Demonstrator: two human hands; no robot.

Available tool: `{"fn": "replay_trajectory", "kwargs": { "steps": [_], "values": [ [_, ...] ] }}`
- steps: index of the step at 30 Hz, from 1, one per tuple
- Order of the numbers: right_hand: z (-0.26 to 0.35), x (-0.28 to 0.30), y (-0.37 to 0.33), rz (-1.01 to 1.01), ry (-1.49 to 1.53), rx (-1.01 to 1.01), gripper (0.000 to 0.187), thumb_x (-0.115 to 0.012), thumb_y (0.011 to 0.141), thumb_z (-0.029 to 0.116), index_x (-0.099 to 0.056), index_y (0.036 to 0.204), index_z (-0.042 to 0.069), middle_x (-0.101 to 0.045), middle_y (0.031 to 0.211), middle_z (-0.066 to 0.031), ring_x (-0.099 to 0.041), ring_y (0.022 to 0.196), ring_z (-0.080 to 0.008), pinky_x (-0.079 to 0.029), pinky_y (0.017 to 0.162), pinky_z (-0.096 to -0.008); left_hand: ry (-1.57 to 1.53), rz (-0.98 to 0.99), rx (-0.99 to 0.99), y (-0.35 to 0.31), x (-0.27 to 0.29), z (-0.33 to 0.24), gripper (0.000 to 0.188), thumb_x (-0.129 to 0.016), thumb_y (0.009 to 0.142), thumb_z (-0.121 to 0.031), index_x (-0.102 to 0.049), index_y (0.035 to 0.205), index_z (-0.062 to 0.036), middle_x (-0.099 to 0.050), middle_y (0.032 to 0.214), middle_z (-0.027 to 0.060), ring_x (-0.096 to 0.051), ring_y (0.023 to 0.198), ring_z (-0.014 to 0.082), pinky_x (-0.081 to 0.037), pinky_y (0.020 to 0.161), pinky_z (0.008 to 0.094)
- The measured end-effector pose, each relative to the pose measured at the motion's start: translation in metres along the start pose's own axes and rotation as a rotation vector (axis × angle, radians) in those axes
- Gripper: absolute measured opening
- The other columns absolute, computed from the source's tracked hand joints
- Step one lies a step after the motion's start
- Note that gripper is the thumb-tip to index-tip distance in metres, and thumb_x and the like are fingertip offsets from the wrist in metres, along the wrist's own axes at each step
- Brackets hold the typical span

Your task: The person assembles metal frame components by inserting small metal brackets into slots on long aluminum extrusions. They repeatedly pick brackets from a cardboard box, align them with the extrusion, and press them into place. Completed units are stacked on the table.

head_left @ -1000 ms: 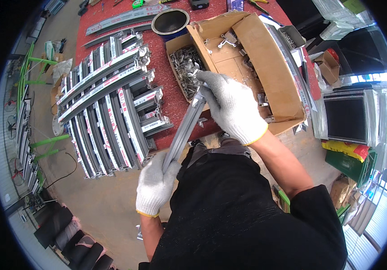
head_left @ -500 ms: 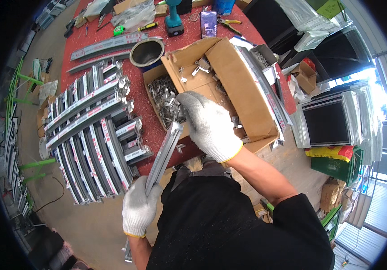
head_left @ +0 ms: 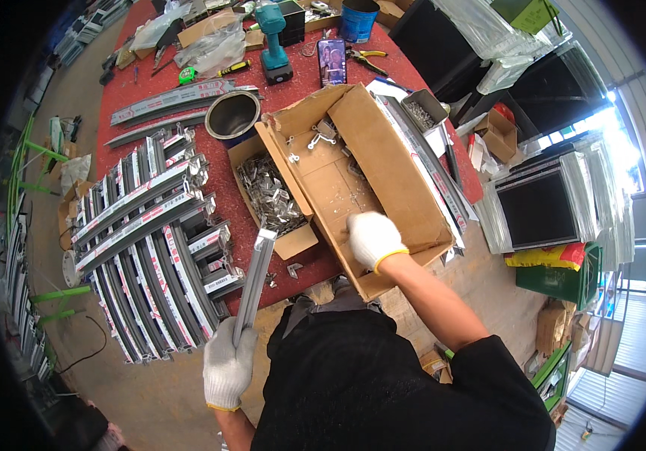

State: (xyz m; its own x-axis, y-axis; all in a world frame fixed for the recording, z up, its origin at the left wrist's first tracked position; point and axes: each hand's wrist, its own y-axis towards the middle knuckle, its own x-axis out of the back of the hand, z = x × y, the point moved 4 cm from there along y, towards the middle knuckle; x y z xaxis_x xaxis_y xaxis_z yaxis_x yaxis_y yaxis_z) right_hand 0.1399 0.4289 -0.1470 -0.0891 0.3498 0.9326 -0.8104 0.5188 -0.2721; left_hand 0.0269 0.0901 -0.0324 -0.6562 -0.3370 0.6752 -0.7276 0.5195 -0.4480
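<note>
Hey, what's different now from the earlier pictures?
The right hand has left the far end of the bar and moved rightward to the big box; whether it holds anything is unclear. The left hand still grips the bar's near end, and the stacked bars lie as before.

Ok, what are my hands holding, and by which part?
The white-gloved left hand grips a long grey metal profile well below its upper end. Whether the white-gloved right hand holds anything cannot be told.
</note>
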Motion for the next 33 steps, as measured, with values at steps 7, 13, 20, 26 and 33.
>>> {"fn": "replay_trajectory", "kwargs": {
  "steps": [7, 13, 20, 26, 33],
  "values": [
    [0.006, -0.008, 0.019, 0.246, 0.044, 0.106, 0.022, -0.073, 0.091, 0.015, -0.087, 0.099, 0.001, -0.082, 0.103, -0.0308, -0.082, 0.099, -0.0473, -0.066, 0.090, -0.0539, -0.096, 0.005, 0.013, -0.001, -0.003, 0.001, 0.040, -0.072, 0.103, -0.030, -0.072, 0.125, 0.0032, -0.073, 0.099, 0.0300, -0.073, 0.096, 0.0517, -0.056, 0.085, 0.0534],
    [0.000, 0.034, 0.114, -0.322, 0.048, 0.155, 0.020, -0.062, 0.098, 0.012, -0.080, 0.101, 0.005, -0.080, 0.102, -0.0266, -0.080, 0.096, -0.0455, -0.065, 0.086, -0.0558, -0.067, -0.009, 0.038, -0.008, -0.007, 0.009, 0.044, -0.072, 0.104, -0.034, -0.074, 0.128, 0.0029, -0.075, 0.101, 0.0304, -0.075, 0.098, 0.0513, -0.057, 0.087, 0.0530],
    [0.017, 0.021, 0.202, -0.390, 0.000, 0.097, 0.026, -0.056, 0.105, 0.017, -0.079, 0.110, 0.006, -0.078, 0.119, -0.0226, -0.077, 0.110, -0.0435, -0.063, 0.096, -0.0539, -0.119, -0.015, 0.027, -0.015, -0.011, 0.005, 0.047, -0.069, 0.106, -0.038, -0.074, 0.128, 0.0037, -0.075, 0.098, 0.0293, -0.076, 0.095, 0.0471, -0.057, 0.086, 0.0515],
    [0.012, 0.040, 0.175, -0.362, 0.199, 0.106, 0.025, -0.054, 0.109, 0.017, -0.072, 0.119, 0.003, -0.078, 0.119, -0.0312, -0.078, 0.105, -0.0503, -0.063, 0.094, -0.0595, -0.153, -0.032, 0.090, -0.021, -0.008, 0.005, 0.048, -0.068, 0.107, -0.037, -0.073, 0.128, 0.0051, -0.074, 0.095, 0.0273, -0.075, 0.090, 0.0418, -0.056, 0.085, 0.0490],
    [0.018, 0.074, 0.093, -0.137, 1.296, -0.020, 0.053, -0.075, 0.105, 0.015, -0.063, 0.148, -0.014, -0.077, 0.118, -0.0147, -0.080, 0.093, -0.0179, -0.068, 0.082, -0.0330, -0.172, -0.022, 0.036, -0.010, -0.008, -0.002, 0.047, -0.071, 0.106, -0.037, -0.074, 0.127, 0.0046, -0.074, 0.090, 0.0268, -0.077, 0.085, 0.0413, -0.058, 0.080, 0.0498]
  ]
}}
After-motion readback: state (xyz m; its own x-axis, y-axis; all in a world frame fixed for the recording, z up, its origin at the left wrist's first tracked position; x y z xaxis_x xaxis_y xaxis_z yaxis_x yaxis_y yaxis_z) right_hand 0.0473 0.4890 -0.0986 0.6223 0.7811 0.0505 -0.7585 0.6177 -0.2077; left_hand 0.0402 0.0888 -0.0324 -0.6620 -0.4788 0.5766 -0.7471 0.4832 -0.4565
